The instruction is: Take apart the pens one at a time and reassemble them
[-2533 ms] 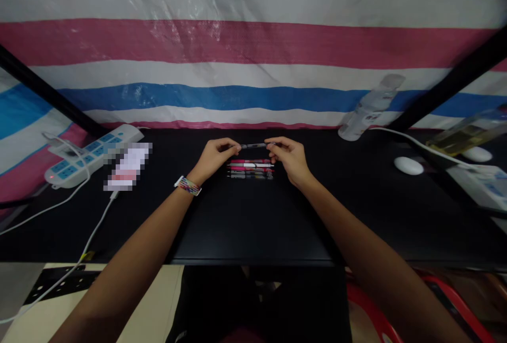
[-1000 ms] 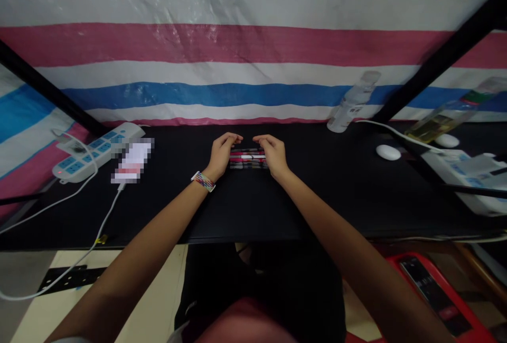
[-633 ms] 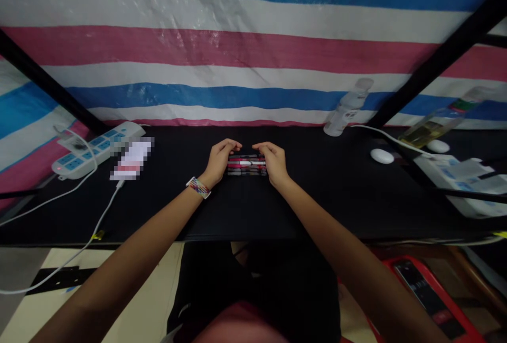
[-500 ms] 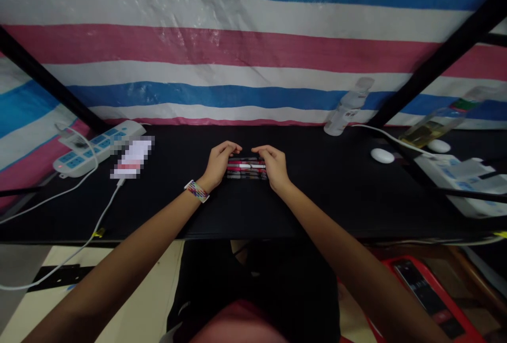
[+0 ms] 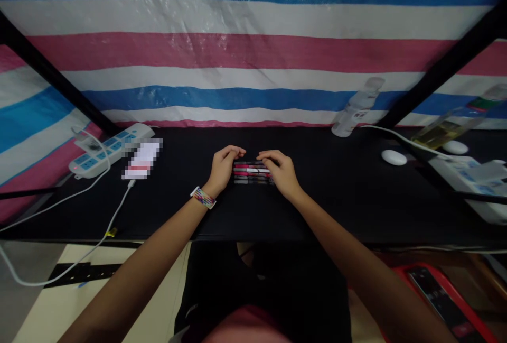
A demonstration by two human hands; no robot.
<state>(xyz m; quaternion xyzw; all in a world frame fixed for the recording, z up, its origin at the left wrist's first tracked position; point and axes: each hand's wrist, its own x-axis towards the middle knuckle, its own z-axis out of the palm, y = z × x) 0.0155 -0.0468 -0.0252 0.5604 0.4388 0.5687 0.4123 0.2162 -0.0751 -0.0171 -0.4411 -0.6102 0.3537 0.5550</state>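
Note:
Several slim pens [image 5: 252,172] lie side by side on the black tabletop, their lengths running left to right. Some are dark, others pink, and one has a white barrel. At their left ends rests my left hand [image 5: 224,166], its fingers curved and pointing inward; a colourful woven band [image 5: 203,197] circles that wrist. My right hand [image 5: 282,172] arches over the right ends of the pens and hides them, with thumb and index finger apart. Whether either hand touches the pens is hard to make out.
A power strip [image 5: 113,150] and a charging phone [image 5: 143,159] lie at the left. To the right stand a white bottle [image 5: 357,108] and a bottle of yellowish liquid [image 5: 446,129], near a white oval object [image 5: 394,157] and another power strip [image 5: 471,182]. Striped sheeting [image 5: 245,52] hangs behind.
The view has shifted slightly, so everything sits further right. My right hand has loosened and lifted a little at the pens' right ends; the pens stay between my hands.

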